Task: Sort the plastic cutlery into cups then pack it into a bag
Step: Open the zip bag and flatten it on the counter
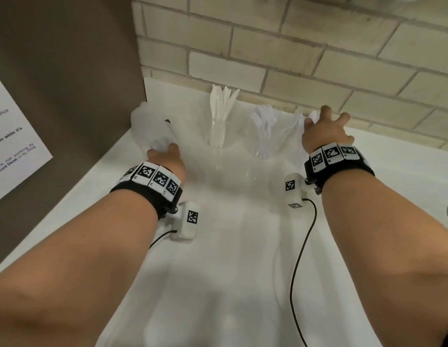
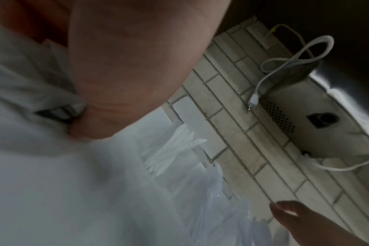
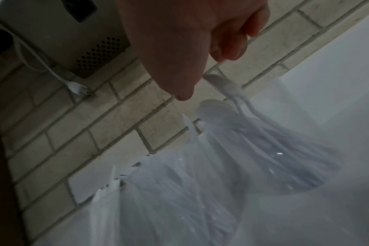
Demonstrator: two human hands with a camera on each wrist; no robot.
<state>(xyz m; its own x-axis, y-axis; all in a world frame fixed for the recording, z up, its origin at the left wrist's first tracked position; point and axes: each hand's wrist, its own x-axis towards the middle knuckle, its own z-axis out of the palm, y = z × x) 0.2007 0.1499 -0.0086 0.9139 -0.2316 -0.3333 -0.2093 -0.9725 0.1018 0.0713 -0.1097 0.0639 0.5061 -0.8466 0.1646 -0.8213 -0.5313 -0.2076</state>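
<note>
Plastic cutlery stands sorted in three clear cups [image 1: 219, 131] at the worktop's [image 1: 243, 246] rear. Left hand [image 1: 168, 156] grips the white bag [image 1: 152, 126]; right hand [image 1: 323, 134], fingers spread, reaches the spoon cup [image 3: 270, 149]. Packing stage judged; next, lift that cup bagward.
</note>
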